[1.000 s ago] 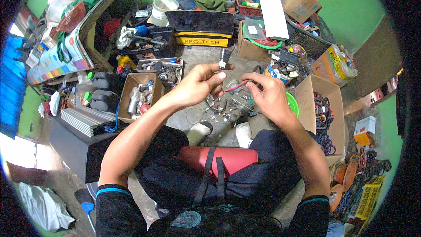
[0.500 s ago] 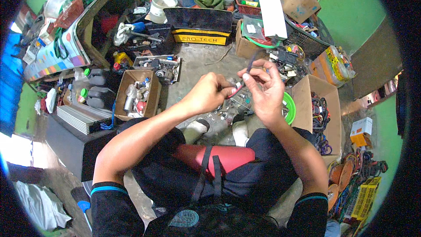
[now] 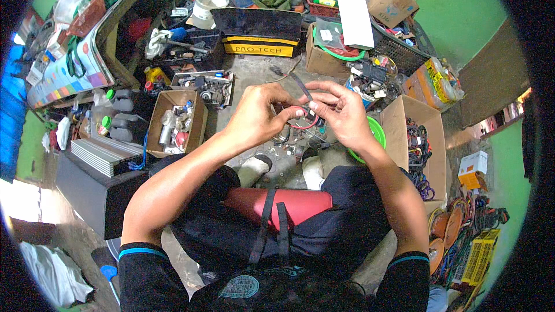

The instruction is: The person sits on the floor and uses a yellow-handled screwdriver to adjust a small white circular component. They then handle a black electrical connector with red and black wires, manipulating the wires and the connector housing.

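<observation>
My left hand is closed in a pinch on a thin red wire, out in front of my knees. The wire bows in a curve across to my right hand, whose thumb and forefinger also pinch together on it. A dark flat strip sticks up from between the right fingers, slanting to the left. Whether strip and wire are one cable, I cannot tell. Beneath both hands, small metal and plastic parts lie scattered on the floor.
A red cushion-like piece lies across my lap. To the right stand a green basin and an open carton of cables. A carton of parts is at left. Ahead sits a black-and-yellow box.
My hands have drawn closer together, the right one coming down and left. The red wire now bends in a wider curve, and the dark strip leans left instead of right.
</observation>
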